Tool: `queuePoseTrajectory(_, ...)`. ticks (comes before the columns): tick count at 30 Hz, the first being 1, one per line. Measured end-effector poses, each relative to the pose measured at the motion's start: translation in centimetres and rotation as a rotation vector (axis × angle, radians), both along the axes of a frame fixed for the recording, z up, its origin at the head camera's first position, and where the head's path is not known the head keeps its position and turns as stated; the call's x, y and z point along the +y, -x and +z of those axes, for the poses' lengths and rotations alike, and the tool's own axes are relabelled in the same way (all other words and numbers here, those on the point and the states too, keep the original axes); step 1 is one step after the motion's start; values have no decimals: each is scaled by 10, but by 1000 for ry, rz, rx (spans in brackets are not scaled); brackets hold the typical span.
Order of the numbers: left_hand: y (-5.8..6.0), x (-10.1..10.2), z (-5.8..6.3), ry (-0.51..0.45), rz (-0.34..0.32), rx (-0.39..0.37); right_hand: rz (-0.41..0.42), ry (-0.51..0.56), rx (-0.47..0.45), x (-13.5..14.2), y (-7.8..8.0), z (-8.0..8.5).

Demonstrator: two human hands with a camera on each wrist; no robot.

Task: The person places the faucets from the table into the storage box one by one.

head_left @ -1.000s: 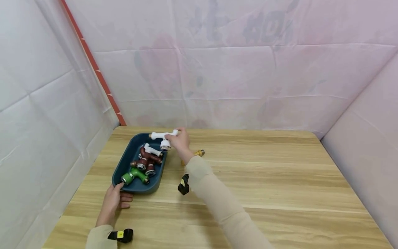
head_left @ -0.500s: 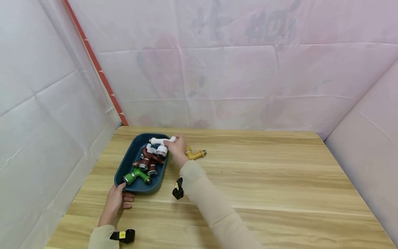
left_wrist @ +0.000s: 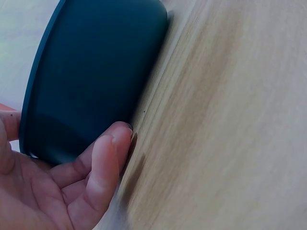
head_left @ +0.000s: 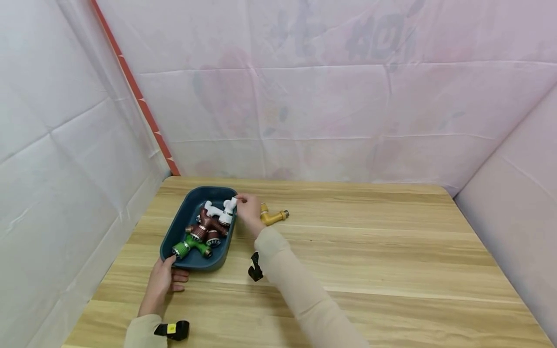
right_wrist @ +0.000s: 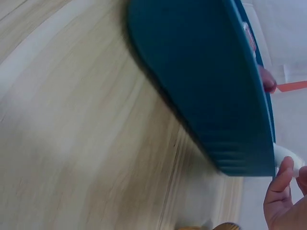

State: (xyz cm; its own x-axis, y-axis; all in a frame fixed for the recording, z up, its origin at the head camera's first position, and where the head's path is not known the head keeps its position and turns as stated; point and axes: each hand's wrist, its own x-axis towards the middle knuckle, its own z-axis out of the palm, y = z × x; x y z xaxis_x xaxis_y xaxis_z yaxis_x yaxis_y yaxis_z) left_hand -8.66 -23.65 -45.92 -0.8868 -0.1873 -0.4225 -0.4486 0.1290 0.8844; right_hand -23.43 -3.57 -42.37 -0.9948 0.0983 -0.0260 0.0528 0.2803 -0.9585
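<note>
A dark blue tray (head_left: 180, 223) sits at the table's far left and holds white (head_left: 221, 212), brown (head_left: 209, 227) and green (head_left: 191, 245) pipe fittings. My right hand (head_left: 247, 209) is at the tray's right rim, its fingertips pinching the end of the white fitting, which lies on the pile. In the right wrist view the tray's outer wall (right_wrist: 201, 81) fills the frame, with that hand (right_wrist: 283, 201) next to the white fitting (right_wrist: 287, 154). My left hand (head_left: 163, 280) grips the tray's near corner, thumb on the rim; the left wrist view shows its fingers (left_wrist: 108, 158) against the tray wall (left_wrist: 96, 72).
A yellow fitting (head_left: 271, 216) lies on the wooden table (head_left: 370, 251) just right of my right hand. White and pink sheeting walls the table on the left, back and right. Black wrist cameras (head_left: 256, 268) hang from both sleeves.
My right hand has brought the white fitting down from above the tray's far rim onto the pile inside. The yellow fitting, hidden a second ago, now shows. The left hand has not moved.
</note>
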Motion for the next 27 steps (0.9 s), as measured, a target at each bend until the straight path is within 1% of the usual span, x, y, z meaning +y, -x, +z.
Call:
queuePoseTrajectory(4,1,1,2,5,3,0,18,-46,5,4,-1,-2)
queuePoseTrajectory(8,3,1,2,6,6,3,-9,-74,23,6,0,-3)
queuePoseTrajectory(11,4,1,2,4,5,8,-18,-29,22,8,-1,-3)
queuePoseTrajectory(16,4,0,1,10,7,8,-10,56,14,11,-2,-2)
queuePoseTrajectory(23,5,-1,1,13,14,8,10,49,-15,18,-4,5)
queuePoseTrajectory(27,5,-2,1,16,14,4,21,50,-9,25,-5,9)
